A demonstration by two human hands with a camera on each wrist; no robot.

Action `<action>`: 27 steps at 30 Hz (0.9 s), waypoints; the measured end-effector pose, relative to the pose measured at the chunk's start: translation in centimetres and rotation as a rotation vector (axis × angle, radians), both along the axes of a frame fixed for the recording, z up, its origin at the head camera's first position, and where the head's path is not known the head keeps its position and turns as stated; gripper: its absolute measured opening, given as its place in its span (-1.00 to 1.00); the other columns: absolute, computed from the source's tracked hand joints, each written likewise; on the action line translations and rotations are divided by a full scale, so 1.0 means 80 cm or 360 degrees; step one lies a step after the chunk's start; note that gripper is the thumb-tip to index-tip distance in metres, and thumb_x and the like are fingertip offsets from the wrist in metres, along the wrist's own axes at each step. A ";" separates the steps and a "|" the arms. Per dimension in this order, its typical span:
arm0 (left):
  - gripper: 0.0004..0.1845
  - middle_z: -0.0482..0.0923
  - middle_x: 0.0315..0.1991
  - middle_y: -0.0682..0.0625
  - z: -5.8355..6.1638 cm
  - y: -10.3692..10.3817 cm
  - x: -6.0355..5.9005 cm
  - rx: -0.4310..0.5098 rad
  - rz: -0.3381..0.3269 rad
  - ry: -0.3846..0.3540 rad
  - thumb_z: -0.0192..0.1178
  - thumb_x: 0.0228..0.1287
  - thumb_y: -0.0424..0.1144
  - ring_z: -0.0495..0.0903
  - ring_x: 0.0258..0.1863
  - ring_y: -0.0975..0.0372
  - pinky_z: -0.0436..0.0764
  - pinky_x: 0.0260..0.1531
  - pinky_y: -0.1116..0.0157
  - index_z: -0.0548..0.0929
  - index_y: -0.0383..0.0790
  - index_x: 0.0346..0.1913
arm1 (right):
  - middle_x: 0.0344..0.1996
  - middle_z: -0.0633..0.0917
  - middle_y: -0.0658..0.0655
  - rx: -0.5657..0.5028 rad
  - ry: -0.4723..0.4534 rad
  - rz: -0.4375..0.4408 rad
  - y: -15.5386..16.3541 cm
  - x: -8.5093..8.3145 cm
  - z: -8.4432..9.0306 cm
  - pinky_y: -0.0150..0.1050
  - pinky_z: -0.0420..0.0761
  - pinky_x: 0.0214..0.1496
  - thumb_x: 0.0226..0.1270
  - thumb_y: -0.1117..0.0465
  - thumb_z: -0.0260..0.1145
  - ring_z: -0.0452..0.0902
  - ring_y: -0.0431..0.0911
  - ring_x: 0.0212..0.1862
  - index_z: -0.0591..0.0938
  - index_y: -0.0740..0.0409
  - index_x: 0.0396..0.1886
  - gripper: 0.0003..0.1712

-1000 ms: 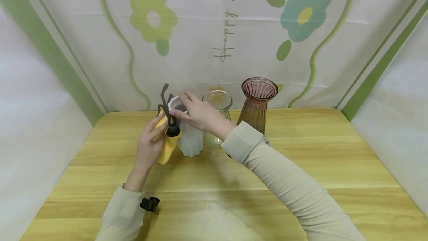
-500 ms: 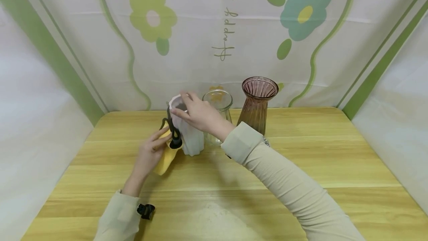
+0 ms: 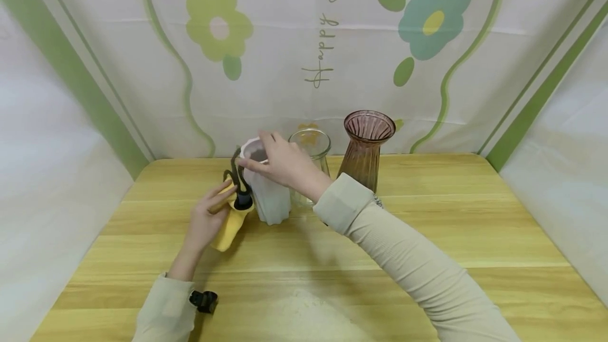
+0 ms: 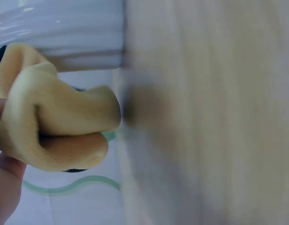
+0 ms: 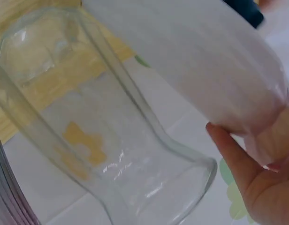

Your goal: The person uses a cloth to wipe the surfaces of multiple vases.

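The left hand (image 3: 206,219) pinches the yellow cloth piece (image 3: 230,230) just left of the white vase (image 3: 272,198), the cloth slanting from near left to far right. The right hand (image 3: 290,165) grips the vase's rim between thumb and fingers.

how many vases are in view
3: the white vase on the left, the clear glass vase in the middle, and the purple vase on the right, its base hidden by the right sleeve, which could hide more.

The yellow cloth (image 4: 79,112) looks matt and fleecy, the white vase (image 3: 269,194) glossy, the clear vase (image 5: 111,117) smooth glass.
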State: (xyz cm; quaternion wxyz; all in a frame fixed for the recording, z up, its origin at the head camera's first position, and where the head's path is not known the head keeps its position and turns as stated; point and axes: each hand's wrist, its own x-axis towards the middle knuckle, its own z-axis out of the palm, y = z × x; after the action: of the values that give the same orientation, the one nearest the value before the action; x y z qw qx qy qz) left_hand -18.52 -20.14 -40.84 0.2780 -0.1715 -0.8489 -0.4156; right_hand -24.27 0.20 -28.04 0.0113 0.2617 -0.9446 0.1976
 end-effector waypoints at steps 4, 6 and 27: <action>-0.55 0.54 0.13 -0.33 0.015 0.001 0.003 0.0127 0.0098 -0.0049 0.14 -0.04 -0.75 0.45 0.19 -0.14 0.26 0.16 0.77 0.64 -0.46 -0.01 | 0.26 0.46 0.07 0.0051 0.0033 0.0034 0.004 -0.003 0.000 -0.06 0.65 -0.04 0.23 -0.47 0.02 0.61 0.05 -0.04 0.33 -0.05 0.27 -0.20; -0.54 0.53 0.16 -0.30 0.022 0.003 0.004 0.0155 0.0114 -0.0078 0.14 -0.01 -0.73 0.43 0.22 -0.09 0.25 0.18 0.77 0.63 -0.44 0.02 | 0.37 0.37 0.07 0.0073 0.0012 0.0085 0.007 -0.006 -0.001 -0.03 0.64 0.02 0.25 -0.44 0.01 0.61 0.07 0.01 0.25 -0.11 0.38 -0.17; -0.35 0.35 0.34 -0.20 0.030 0.032 0.000 0.0245 -0.0120 -0.0136 0.32 0.04 -0.55 0.27 0.36 0.26 0.27 0.36 0.40 0.45 -0.32 0.27 | 0.50 0.14 0.13 0.0006 -0.0116 0.0236 0.008 -0.009 -0.005 0.12 0.36 0.40 0.42 -0.27 -0.04 0.36 0.14 0.35 0.07 0.03 0.52 -0.17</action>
State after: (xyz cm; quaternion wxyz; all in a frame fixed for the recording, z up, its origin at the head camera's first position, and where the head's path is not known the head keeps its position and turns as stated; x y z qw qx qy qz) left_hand -18.51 -17.59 -38.42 0.2381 -0.1636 -0.8184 -0.4967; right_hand -24.96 0.87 -28.47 -0.0381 0.3235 -0.9229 0.2054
